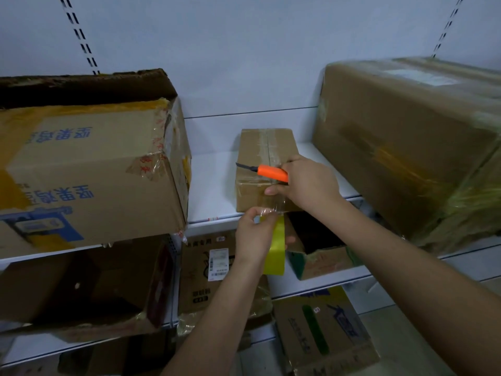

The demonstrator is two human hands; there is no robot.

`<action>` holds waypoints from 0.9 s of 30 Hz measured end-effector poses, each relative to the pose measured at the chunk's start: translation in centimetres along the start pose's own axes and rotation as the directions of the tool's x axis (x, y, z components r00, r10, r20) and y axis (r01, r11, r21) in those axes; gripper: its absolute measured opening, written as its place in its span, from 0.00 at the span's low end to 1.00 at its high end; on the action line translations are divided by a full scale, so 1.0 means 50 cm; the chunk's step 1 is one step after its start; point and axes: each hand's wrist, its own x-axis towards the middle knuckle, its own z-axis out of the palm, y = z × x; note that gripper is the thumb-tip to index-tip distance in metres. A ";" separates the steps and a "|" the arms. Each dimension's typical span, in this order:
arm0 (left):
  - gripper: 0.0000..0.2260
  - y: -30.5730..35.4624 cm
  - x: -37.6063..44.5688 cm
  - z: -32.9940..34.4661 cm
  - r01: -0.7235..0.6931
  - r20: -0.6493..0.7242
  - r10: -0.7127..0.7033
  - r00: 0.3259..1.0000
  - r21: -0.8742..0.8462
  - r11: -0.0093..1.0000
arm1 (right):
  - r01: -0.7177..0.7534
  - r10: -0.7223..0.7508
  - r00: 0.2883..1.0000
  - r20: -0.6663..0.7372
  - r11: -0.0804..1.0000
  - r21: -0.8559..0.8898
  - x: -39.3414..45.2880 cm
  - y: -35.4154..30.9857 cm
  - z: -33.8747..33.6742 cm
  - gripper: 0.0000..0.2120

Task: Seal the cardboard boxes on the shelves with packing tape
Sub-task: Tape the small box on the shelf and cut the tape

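Note:
A small cardboard box point(260, 156) stands on the white upper shelf point(211, 185), with clear tape along its top seam. My right hand point(309, 183) holds an orange utility knife point(271, 172), blade pointing left across the box's front top edge, and its fingertips touch the tape on the box front. My left hand point(254, 234) grips a yellowish roll of packing tape point(276, 248) just below the shelf edge. A clear strip of tape point(273, 208) runs from the roll up to the box front.
A large open box with blue print point(89, 172) sits left on the same shelf. A large film-wrapped box point(406, 142) sits right. Lower shelves hold several boxes, one labelled point(206, 270) under my left hand and an open one point(320, 253) at right.

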 end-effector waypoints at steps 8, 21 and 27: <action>0.03 -0.019 -0.011 0.020 -0.047 -0.057 0.046 0.997 -0.015 0.999 | 0.083 -0.084 0.996 -0.002 0.991 -0.103 -0.004 0.000 0.002 0.26; 0.05 -0.008 -0.033 0.021 -0.022 -0.086 0.015 0.996 -0.075 0.997 | 0.082 -0.077 0.996 0.046 0.988 -0.128 -0.003 0.000 -0.002 0.27; 0.05 -0.012 -0.036 0.009 -0.007 -0.053 0.003 0.999 -0.079 0.997 | 0.153 -0.159 0.986 0.051 0.982 0.112 -0.077 0.020 -0.094 0.24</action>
